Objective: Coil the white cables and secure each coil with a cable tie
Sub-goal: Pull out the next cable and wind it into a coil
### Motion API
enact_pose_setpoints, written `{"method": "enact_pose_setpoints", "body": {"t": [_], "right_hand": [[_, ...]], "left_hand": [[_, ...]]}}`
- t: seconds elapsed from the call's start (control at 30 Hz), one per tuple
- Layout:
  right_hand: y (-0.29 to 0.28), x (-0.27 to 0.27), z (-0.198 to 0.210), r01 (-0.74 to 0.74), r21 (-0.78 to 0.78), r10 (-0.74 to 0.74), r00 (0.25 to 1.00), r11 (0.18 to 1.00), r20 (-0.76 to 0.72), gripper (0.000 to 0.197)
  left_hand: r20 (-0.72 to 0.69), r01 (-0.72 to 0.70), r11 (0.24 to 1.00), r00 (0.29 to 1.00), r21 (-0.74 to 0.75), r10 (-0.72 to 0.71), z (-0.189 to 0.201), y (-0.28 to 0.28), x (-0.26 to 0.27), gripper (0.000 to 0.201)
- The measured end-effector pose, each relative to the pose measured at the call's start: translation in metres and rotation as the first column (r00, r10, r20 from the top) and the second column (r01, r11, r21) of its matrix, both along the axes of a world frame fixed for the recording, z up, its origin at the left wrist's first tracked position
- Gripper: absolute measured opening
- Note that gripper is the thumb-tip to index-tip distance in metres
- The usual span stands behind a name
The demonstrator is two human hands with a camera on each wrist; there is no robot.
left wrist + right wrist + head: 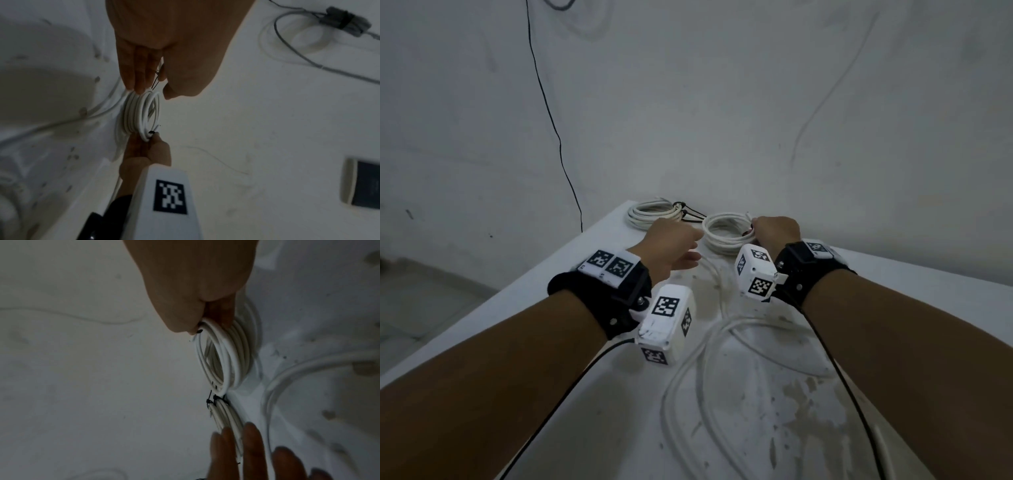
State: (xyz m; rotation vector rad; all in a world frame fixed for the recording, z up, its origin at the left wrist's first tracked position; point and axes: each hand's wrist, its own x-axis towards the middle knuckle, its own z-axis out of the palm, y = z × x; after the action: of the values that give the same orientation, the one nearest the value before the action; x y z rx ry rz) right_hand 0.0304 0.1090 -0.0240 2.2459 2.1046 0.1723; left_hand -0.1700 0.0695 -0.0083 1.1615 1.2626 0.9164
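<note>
My right hand (pixel 777 230) pinches the new coil (pixel 724 233) at its black tie (pixel 199 331), probably cinching it, on the counter (pixel 893 274); left hand (pixel 674 245) hovers, fingers straight, steadying.

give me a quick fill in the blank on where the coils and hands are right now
1. The right hand grips the coil that lies ____ the tied coil.
2. The ties on the tied coil are ____ in colour.
3. The loose cable lies uncoiled on the ____.
4. The left hand has ____ fingers.

Missing words: right of; black; table; straight
</note>
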Motion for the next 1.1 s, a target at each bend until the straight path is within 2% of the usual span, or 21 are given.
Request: {"method": "enact_pose_setpoints", "body": {"t": [0.07,0.17,0.23,0.33,0.43,0.6,0.7,0.8,0.83,0.87,0.9,0.93,0.97,1.03,1.07,1.1], "right_hand": [[-0.002,-0.002,0.000,-0.010,-0.002,0.010,0.993,1.000,0.114,0.013],[-0.005,-0.004,-0.001,-0.054,-0.053,0.063,0.979,0.997,0.192,0.005],[-0.008,-0.004,-0.004,-0.067,-0.062,0.078,0.977,0.996,0.200,0.014],[-0.010,-0.003,-0.005,-0.058,-0.027,0.062,0.988,0.998,0.138,0.028],[-0.007,0.000,-0.001,-0.063,-0.018,0.064,0.997,0.998,0.037,0.014],[-0.005,0.000,-0.002,-0.049,0.041,0.055,0.990,0.998,-0.130,0.035],[-0.010,-0.003,0.002,0.005,0.031,0.003,0.965,1.000,-0.262,0.024],[-0.023,0.000,0.004,0.142,0.040,-0.099,0.837,0.989,-0.538,0.025],[-0.028,0.001,0.005,0.172,0.041,-0.104,0.752,0.984,-0.651,0.025],[-0.033,0.002,0.005,0.217,0.053,-0.098,0.628,0.975,-0.772,0.022],[-0.042,0.005,0.006,0.275,0.056,-0.106,0.541,0.960,-0.834,0.016],[-0.054,0.009,0.007,0.403,-0.005,-0.153,0.337,0.915,-0.929,0.008],[-0.067,0.016,0.009,0.449,-0.071,-0.184,0.215,0.891,-0.959,0.004],[-0.092,0.032,0.013,0.441,-0.147,-0.188,0.051,0.886,-0.981,0.009],[-0.106,0.041,0.016,0.434,-0.138,-0.176,0.048,0.890,-0.983,0.010],[-0.123,0.050,0.019,0.440,-0.122,-0.172,0.076,0.890,-0.982,0.011]], "left_hand": [[-0.073,0.021,0.999,0.997,0.028,-0.019,-0.001,0.002,0.009,0.011],[-0.133,0.060,0.998,0.990,0.036,-0.055,-0.003,0.005,0.020,0.013],[-0.140,0.055,0.998,0.989,0.040,-0.048,-0.004,0.007,0.024,0.011],[-0.139,0.022,0.998,0.990,0.061,-0.013,-0.005,0.009,0.024,0.010],[-0.165,0.020,0.998,0.986,0.053,-0.011,-0.007,0.010,0.018,0.015],[-0.183,0.003,0.999,0.983,0.036,0.004,-0.012,0.011,0.006,0.014],[-0.191,0.000,0.999,0.981,0.038,0.008,-0.011,0.009,0.002,0.014],[-0.192,-0.004,0.999,0.981,0.043,0.012,-0.008,0.002,0.001,0.013],[-0.191,0.000,0.999,0.982,0.046,0.008,-0.006,-0.001,0.001,0.013],[-0.194,0.008,0.999,0.981,0.051,0.002,-0.005,-0.004,0.001,0.014],[-0.201,0.020,0.998,0.980,0.057,-0.008,-0.003,-0.009,0.001,0.014],[-0.210,0.033,0.997,0.977,0.064,-0.019,-0.001,-0.014,0.001,0.014],[-0.220,0.044,0.996,0.975,0.071,-0.028,0.001,-0.020,0.001,0.014],[-0.237,0.067,0.994,0.970,0.086,-0.045,0.004,-0.034,0.003,0.013],[-0.244,0.080,0.992,0.968,0.093,-0.055,0.005,-0.041,0.004,0.013],[-0.252,0.094,0.991,0.966,0.100,-0.066,0.007,-0.050,0.006,0.014]]}}
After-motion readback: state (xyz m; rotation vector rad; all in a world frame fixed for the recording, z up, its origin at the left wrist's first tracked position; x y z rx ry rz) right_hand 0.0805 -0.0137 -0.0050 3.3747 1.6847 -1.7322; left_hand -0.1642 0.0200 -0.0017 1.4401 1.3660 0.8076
